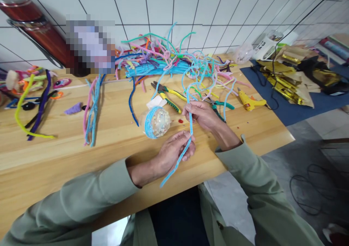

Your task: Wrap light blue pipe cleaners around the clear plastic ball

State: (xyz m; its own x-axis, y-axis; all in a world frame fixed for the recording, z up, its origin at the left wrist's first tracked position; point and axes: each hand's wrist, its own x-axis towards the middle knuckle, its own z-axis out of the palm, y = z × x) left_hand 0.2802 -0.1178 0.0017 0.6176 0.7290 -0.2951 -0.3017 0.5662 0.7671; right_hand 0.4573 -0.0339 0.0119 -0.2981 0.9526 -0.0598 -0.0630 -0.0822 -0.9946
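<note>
A light blue pipe cleaner (pixel 177 164) runs between my two hands above the front of the table. My left hand (pixel 174 149) pinches it near the middle, and its lower end hangs free toward me. Higher up, my right hand (pixel 200 113) grips the same strand between thumb and fingers. Just left of the hands lies a clear round container (pixel 160 124) with light blue pipe cleaner wound around it. Behind it are pliers with yellow-green handles (pixel 173 96). Teal-handled pliers (pixel 225 104) lie partly hidden beyond my right hand.
A tangled heap of coloured pipe cleaners (pixel 169 66) lies along the tiled wall. The yellow glue gun (pixel 249 100) sits at right, with a cable. A red thermos (pixel 40 31) stands back left. Gold packaging (pixel 286 82) rests on a blue mat (pixel 286 111).
</note>
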